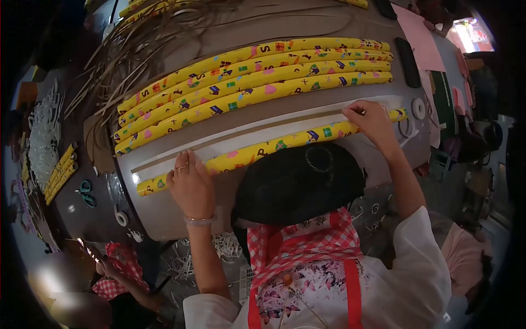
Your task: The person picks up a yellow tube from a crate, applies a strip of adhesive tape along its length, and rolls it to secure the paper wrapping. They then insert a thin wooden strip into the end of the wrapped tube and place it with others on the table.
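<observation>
A long, narrow brown strip [263, 127] lies across a white sheet [230, 143] on the table. My left hand [192, 183] has its fingers together, the tips pressed on the strip near its left end, the palm over a yellow printed roll [257, 153]. Toward the strip's right end, my right hand [371, 123] is curled, thumb and fingers pinching the strip just above the same roll. That roll, patterned with gifts and letters, runs along the near side of the sheet. A black cap [301, 183] hides part of its near edge.
Several similar yellow rolls [252, 82] lie side by side behind the sheet. Loose brown strips [118, 60] pile at the back left. Tape rolls [418, 108], green-handled scissors [86, 193] and a black bar-shaped object [407, 61] lie around. Another person's hand [98, 260] shows lower left.
</observation>
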A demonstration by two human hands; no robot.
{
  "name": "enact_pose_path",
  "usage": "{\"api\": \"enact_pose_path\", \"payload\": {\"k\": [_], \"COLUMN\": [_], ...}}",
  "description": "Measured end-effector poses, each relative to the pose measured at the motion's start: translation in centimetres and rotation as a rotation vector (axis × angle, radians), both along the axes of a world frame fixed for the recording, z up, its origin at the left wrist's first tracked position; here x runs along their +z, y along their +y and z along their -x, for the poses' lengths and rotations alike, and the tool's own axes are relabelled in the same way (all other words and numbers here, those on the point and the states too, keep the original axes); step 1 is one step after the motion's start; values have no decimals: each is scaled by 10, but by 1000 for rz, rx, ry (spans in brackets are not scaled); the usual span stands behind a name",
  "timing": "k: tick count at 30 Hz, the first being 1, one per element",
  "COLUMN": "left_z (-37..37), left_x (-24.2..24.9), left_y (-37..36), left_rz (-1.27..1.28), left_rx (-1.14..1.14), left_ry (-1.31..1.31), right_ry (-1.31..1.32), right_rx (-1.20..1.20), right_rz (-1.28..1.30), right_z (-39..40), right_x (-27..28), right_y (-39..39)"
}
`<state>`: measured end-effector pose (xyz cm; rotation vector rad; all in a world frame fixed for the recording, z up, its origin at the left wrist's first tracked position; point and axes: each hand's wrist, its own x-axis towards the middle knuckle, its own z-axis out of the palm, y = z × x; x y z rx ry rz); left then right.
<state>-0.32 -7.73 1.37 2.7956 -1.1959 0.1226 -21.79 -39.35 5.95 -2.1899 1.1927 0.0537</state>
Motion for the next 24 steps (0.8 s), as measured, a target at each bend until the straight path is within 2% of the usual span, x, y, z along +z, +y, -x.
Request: {"api": "enact_pose_path", "payload": {"k": [7, 24], "left_z": [0, 0], "left_x": [2, 3], "left_y": [-1, -1], "left_rz": [-18, -13], "left_rx": [-11, 3], "left_ry": [-3, 34], "right_ry": [36, 106], "right_rx": [43, 52], "right_rz": [184, 246], "right_z": [0, -9], "right_x": [-22, -27], "right_y": [-2, 1]}}
